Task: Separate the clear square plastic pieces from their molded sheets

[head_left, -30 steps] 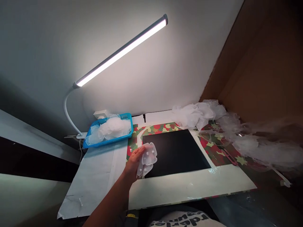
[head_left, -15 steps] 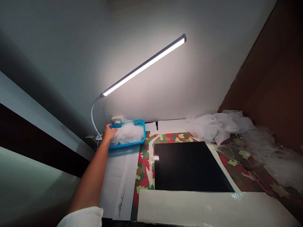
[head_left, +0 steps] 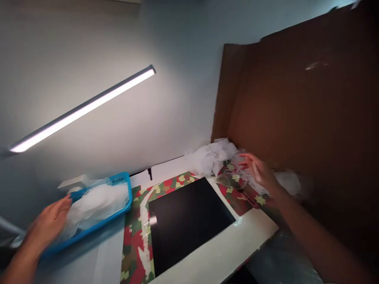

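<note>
A blue plastic basket (head_left: 129,197) filled with white sheer fabric pieces (head_left: 97,199) stands at the left of the table. My left hand (head_left: 50,223) is closed over the basket's left end, its fingers at the rim; motion blurs it a little. On the right, my right hand (head_left: 257,171) reaches out over a loose pile of white sheer fabric (head_left: 211,156). Its fingers are stretched apart, pointing left, and I see nothing held in them. A black square mat (head_left: 189,225) lies flat between the two hands on a camouflage-patterned sheet (head_left: 134,232).
A lit bar lamp (head_left: 85,107) hangs above the left side. Behind the basket sits a white box (head_left: 72,182) against the wall. A tall brown board (head_left: 296,106) closes off the right side. A pale strip (head_left: 219,248) runs along the table's front edge.
The view has swung right and come closer to the table. My right hand has come into view over the fabric pile. The left hand stays at the basket's left end.
</note>
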Motion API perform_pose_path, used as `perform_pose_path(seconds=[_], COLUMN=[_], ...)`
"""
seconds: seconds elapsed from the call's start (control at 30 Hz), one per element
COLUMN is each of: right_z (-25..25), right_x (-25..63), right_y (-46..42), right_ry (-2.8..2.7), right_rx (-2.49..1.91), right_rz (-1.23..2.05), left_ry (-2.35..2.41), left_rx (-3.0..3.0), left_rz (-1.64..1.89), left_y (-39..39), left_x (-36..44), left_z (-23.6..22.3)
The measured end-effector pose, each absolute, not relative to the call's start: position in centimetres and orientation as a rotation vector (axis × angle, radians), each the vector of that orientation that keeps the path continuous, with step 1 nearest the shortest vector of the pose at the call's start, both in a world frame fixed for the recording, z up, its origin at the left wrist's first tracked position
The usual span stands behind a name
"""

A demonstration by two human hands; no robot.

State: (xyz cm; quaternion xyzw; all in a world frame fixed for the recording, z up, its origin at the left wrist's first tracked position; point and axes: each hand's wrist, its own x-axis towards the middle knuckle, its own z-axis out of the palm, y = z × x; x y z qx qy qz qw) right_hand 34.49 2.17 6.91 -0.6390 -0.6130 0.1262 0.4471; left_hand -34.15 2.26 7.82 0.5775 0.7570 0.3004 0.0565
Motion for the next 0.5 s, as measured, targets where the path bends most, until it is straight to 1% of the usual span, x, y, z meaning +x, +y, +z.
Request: perform_pose_path(seconds=[0.03, 0.1, 0.17, 0.3, 0.4, 0.5], right_z=[6.8, 6.7, 6.4, 5.8, 6.3, 8.2], right_x=[33.7, 31.9, 30.3, 29.0, 30.4, 32.2], right_y=[3.0, 5.2, 7.8, 11.8, 13.2, 14.1], right_ry=[-1.631, -1.796, -1.811, -1.953, -2.078, -2.109], right_rx=[-1.532, -1.545, -1.571, -1.611, -1.557, -1.55], right_rz=[0.346, 0.243, 0.18, 0.234, 0.34, 0.372], left_ry=[2.339, 2.382, 2.249, 1.647, 1.466, 1.353], left_rx=[1.866, 2.052, 2.227, 2.498, 2.532, 2.554], left_rz=[0.92, 1.077, 1.085, 0.811, 0.687, 0.52], left_y=[2.6, 3.1, 3.4, 4.0, 3.7, 2.8], left_x=[-33.3, -29.9, -24.9, -15.7, -12.2, -9.8], left_z=[8.3, 9.5, 10.6, 11.0, 10.0, 8.8])
